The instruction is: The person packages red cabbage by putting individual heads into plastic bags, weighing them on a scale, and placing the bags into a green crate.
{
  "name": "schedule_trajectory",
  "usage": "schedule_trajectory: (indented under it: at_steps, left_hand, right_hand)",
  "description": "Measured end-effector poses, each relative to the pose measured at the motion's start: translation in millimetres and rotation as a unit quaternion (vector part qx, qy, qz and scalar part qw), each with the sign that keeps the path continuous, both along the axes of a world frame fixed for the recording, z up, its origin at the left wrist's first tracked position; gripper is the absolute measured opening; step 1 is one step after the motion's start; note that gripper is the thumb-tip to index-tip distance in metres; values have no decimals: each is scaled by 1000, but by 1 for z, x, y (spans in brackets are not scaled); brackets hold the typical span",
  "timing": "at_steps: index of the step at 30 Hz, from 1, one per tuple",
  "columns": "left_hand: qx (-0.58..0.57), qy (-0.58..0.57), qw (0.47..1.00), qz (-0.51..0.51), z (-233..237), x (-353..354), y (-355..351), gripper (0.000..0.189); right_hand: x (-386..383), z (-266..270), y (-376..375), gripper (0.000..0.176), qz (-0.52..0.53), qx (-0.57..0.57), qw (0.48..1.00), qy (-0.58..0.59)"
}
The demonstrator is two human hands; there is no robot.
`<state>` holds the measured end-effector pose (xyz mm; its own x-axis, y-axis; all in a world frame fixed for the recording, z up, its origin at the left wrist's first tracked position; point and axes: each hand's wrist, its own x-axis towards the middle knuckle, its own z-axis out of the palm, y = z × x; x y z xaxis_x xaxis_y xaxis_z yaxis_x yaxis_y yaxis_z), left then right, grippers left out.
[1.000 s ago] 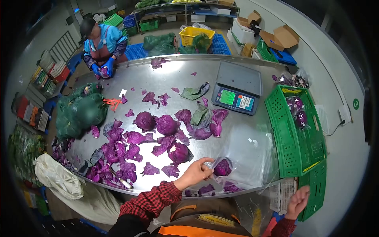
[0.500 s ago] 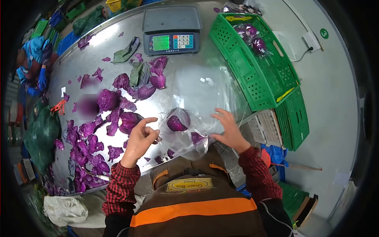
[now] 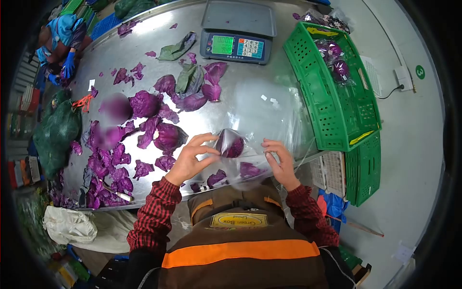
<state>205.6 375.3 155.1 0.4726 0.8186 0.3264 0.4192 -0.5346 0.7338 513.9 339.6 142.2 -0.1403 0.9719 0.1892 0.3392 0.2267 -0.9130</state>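
A red cabbage (image 3: 234, 147) sits under clear plastic film near the table's front edge. My left hand (image 3: 192, 156) curves its fingers and thumb around the cabbage's left side, touching it through the film. My right hand (image 3: 283, 166) is to the right of it, fingers bent toward the thumb at a fold of the clear plastic bag (image 3: 255, 156); the exact pinch is hard to make out. A loose purple leaf (image 3: 250, 169) shows through the film between my hands. More clear film (image 3: 288, 115) spreads over the table behind my right hand.
Cabbages (image 3: 168, 137) and trimmed leaves (image 3: 108, 164) cover the left, with a knife (image 3: 122, 196) among them. A scale (image 3: 236, 45) stands at the back. A green crate (image 3: 317, 106) holding wrapped cabbages is at right. A co-worker's blue glove (image 3: 69, 65) shows far left.
My left hand has moved right onto the bagged cabbage. My right hand's fingers have bent closer together by the film. The whole view has shifted, so the table appears farther right.
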Motion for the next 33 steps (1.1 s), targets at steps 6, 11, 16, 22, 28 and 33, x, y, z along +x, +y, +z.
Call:
schedule_trajectory:
  at_steps: [6,11,16,22,28,33]
  left_hand:
    - [-426,-264,831,242,-73,33,-36,24]
    - [-398,-47,821,406,-144,44,-55,47]
    - [-356,150,877,287,-111,36,-64,29]
    - [30,371,925,-79,-109,25,-60,87]
    - [-428,-14,901,-65,-100,48,-27,87]
    - [-478,-124,869,-37,-41,81,54,48]
  right_hand:
    - [-20,-49,-5,30,-190,-323,927,4]
    - [-14,-133,-7,30,-170,-242,936,-192]
    - [-11,-108,2,25,29,-271,896,-351]
    - [0,-82,8,57,258,-52,877,-401]
    - [14,-138,25,50,241,-166,945,-144]
    - [87,-23,71,53,134,-382,913,46]
